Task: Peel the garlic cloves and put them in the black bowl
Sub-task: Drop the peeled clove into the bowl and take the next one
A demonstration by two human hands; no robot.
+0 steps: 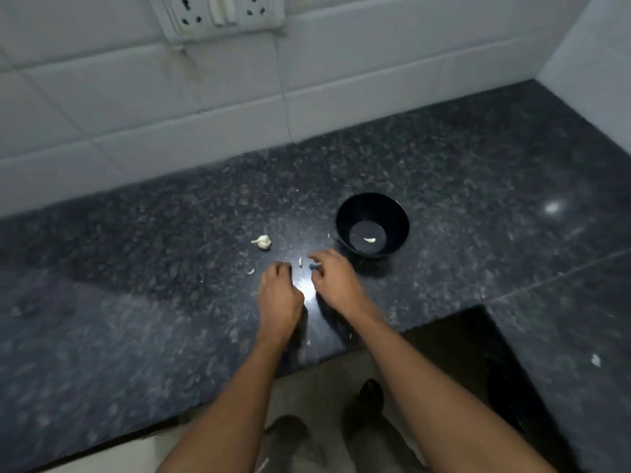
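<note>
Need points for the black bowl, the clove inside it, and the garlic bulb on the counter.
black bowl [345, 213]: head view, left inner wall below the rim.
clove in the bowl [369, 240]: head view, middle of the clove.
garlic bulb [263, 242]: head view, centre of the body.

Peeled clove [369, 240] in upright black bowl [345, 213].

Count: 1 black bowl [372, 224], 1 peeled clove [369, 240] inside; 1 garlic bulb piece [263, 241]; 1 loose clove [300, 261]; 1 peel scrap [250, 271]; 2 wall sockets [222, 11].
</note>
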